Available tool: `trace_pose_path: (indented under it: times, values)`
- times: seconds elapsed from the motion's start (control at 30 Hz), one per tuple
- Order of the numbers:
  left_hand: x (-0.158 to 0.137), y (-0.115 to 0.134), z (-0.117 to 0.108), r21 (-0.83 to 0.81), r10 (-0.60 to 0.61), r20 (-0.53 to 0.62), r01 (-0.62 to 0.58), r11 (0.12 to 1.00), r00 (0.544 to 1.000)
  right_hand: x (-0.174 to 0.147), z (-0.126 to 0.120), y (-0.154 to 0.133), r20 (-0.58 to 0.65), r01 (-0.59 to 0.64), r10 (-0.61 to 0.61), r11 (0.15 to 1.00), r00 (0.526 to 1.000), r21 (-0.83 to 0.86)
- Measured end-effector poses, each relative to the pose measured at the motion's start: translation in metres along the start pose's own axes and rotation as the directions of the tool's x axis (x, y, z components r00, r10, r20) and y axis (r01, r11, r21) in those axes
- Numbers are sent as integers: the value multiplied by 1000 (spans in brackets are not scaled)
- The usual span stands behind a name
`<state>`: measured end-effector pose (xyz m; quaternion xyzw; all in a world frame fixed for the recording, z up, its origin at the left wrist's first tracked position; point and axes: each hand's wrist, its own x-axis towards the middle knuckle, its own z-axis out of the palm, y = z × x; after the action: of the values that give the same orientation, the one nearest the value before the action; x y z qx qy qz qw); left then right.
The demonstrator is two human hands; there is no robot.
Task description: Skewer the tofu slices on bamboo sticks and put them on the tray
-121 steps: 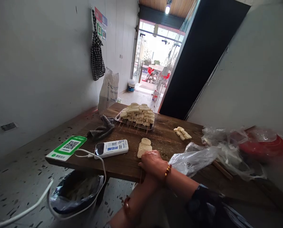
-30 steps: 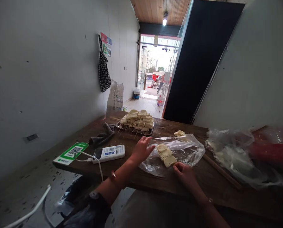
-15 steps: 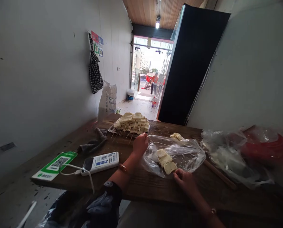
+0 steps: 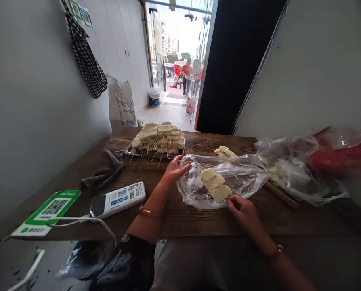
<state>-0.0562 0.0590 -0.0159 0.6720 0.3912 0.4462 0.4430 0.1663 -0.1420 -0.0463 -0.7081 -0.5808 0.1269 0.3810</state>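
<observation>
A clear plastic bag [image 4: 244, 171] lies spread on the wooden table, its mouth toward my left hand [image 4: 173, 171]. That hand grips the bag's near left edge, thumb along the film. A row of pale, round-ended slices [image 4: 215, 186], like tofu or bread, rests on the bag, partly inside its folds. My right hand [image 4: 242, 210] pinches at the lower end of this row, where a thin stick seems to stick out; the fingertips hide most of it. Behind my left hand, a metal tray [image 4: 182, 150] bears a heaped pile of skewered pale slices [image 4: 159, 139].
More pale slices [image 4: 225, 152] lie behind the bag. To the right are a wooden rod [image 4: 282, 195], crumpled plastic bags [image 4: 295, 178] and a red container [image 4: 344, 153]. On the left sit a grey cloth [image 4: 108, 171], a white device [image 4: 118, 200] and a green code card [image 4: 51, 212].
My view has tilted down, so the wall and doorway sit higher. My left thumb has spread out along the bag's edge. The right hand stays at the end of the slices.
</observation>
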Motion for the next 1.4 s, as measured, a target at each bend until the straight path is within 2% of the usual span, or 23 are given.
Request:
trace_pose_path:
  times: [0.13,0.2,0.3,0.37,0.43,0.53,0.63,0.8,0.93,1.07,1.2,1.3,1.4]
  values:
    - [0,6,2,160,5,88,-19,987,996,-4,-17,-5,-43,-87,87,996,995,10]
    - [-2,8,4,213,12,34,-19,977,999,-8,-24,-10,-52,-113,114,993,992,14]
    - [-3,7,5,293,96,-121,-57,954,988,-14,-27,-19,0,-92,93,995,996,45]
    - [-3,5,6,316,128,-147,-76,946,981,-14,-22,-26,63,-38,34,998,997,60]
    - [-4,5,7,306,122,-119,-80,949,985,-9,-11,-31,112,17,-22,999,993,45]
    - [-7,8,8,294,139,-124,-97,951,983,6,9,-35,161,45,-42,999,986,-12]
    - [-9,15,8,260,156,-159,-111,959,975,22,24,-37,170,47,-43,999,985,-25]
    - [-9,19,3,129,46,-147,-27,991,988,34,32,-42,137,53,-57,998,989,32]
    - [-6,14,-6,198,79,-183,-42,979,980,32,28,-40,162,-3,-14,994,987,109]
    - [-4,10,-11,216,74,-205,-29,976,976,20,14,-30,267,-64,12,980,964,188]
    - [-6,13,-8,181,64,-190,-29,983,980,13,3,-22,323,-204,104,934,941,294]
    - [-10,18,0,110,32,-142,-17,994,989,14,13,-26,309,-320,204,863,929,390]
    - [-13,24,7,3,-30,-53,30,1000,998,16,32,-39,342,-365,206,780,917,508]
